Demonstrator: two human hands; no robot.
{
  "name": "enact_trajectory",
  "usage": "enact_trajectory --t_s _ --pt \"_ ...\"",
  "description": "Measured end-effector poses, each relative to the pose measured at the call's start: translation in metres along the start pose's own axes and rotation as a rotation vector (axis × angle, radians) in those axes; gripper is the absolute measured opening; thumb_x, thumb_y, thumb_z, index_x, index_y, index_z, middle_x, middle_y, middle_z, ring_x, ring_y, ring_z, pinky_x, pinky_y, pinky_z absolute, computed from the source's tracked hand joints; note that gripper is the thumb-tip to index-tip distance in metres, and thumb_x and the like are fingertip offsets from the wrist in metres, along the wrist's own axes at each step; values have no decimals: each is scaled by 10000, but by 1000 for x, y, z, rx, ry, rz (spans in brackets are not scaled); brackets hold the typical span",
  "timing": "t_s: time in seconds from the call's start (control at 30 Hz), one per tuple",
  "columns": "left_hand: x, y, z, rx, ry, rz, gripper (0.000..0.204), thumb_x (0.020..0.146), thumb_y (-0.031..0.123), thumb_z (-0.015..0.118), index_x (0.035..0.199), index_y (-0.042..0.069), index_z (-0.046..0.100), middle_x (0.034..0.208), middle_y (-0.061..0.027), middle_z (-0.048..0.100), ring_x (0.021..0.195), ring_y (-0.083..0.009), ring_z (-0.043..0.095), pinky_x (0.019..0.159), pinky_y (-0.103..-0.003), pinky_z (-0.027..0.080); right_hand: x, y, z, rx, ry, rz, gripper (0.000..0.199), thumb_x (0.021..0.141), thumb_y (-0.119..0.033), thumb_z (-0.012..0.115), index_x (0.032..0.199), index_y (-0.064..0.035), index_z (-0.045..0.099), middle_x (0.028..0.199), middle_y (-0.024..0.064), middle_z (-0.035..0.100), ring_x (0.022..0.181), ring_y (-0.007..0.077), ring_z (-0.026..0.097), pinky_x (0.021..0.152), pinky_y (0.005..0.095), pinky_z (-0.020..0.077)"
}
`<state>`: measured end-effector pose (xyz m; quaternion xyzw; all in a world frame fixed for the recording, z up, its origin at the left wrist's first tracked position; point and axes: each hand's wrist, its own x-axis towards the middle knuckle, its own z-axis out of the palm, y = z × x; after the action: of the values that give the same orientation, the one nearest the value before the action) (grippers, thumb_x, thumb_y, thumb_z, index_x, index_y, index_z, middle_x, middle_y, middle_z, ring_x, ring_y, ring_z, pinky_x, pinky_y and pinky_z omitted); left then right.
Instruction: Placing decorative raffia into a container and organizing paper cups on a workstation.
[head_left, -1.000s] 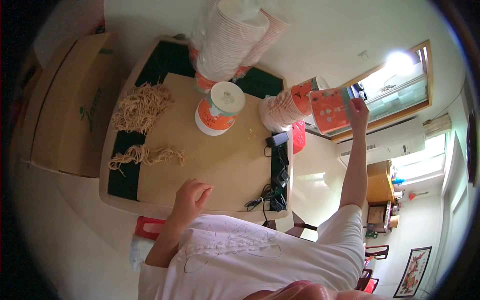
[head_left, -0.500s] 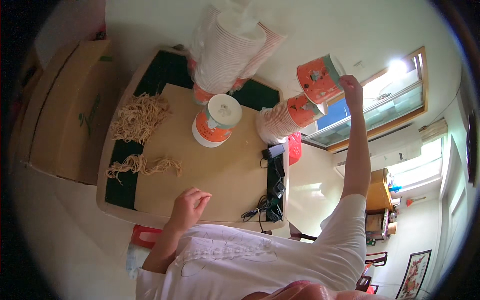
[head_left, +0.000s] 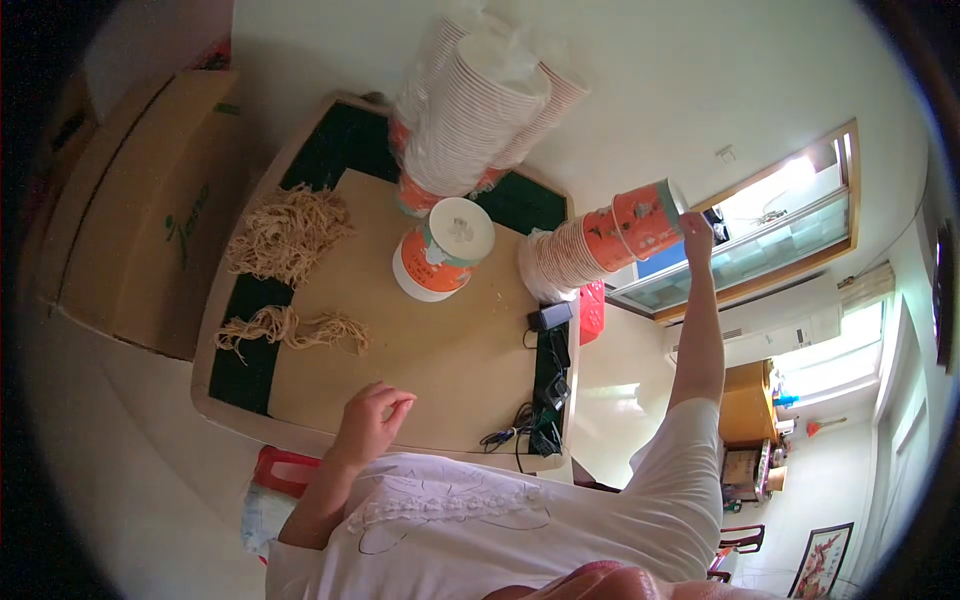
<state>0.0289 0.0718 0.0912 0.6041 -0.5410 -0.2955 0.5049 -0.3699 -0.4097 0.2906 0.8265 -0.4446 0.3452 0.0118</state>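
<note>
So my right hand (head_left: 697, 235) is out at full stretch, fingers pinched narrow on the base end of an orange tub (head_left: 650, 217). That tub is bottom-up on the far end of the nested stack (head_left: 565, 258), at the right side of the table (head_left: 300, 434). Its rim is around the tub below, but a good band of orange shows under it, so I can't tell if it's fully seated.

My left hand (head_left: 368, 425) is just hanging out over the near edge, fingers curled in with the thumb drawn close, nothing in them that I can make out.

How far along? I'd call that stack well built up: lots of rims tucked together, with clear plastic bunched around the lower end. The tub in my fingers looks basically in place, just not let go of.

Not done, far as I can see: a white-based tub (head_left: 440, 262) stands upside down by itself on the cardboard sheet (head_left: 410, 350) (might be more than one nested, can't tell). The tall wrapped stacks (head_left: 485, 115) at the back are in their plastic. The big heap of twine (head_left: 287, 235) and the smaller bundle (head_left: 290, 328) lie loose at the left, with neither hand near the heap.
</note>
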Motion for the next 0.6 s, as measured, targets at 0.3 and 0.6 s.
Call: enact_trajectory --t_s 0.3,0.6 --pt "4 2 3 3 -21 7 55 805 87 634 841 51 655 789 -94 626 739 -274 603 658 -354 481 -28 37 37 -65 -60 38 157 847 -210 581 910 -74 629 869 110 668 839 243 651 743 344 494" --pt "8 -9 19 -21 -32 1 72 817 109 624 849 52 653 794 -102 624 740 -276 605 661 -367 483 -47 6 75 -532 -105 190 254 949 -361 367 983 -152 507 854 229 627 797 453 600 642 554 475"
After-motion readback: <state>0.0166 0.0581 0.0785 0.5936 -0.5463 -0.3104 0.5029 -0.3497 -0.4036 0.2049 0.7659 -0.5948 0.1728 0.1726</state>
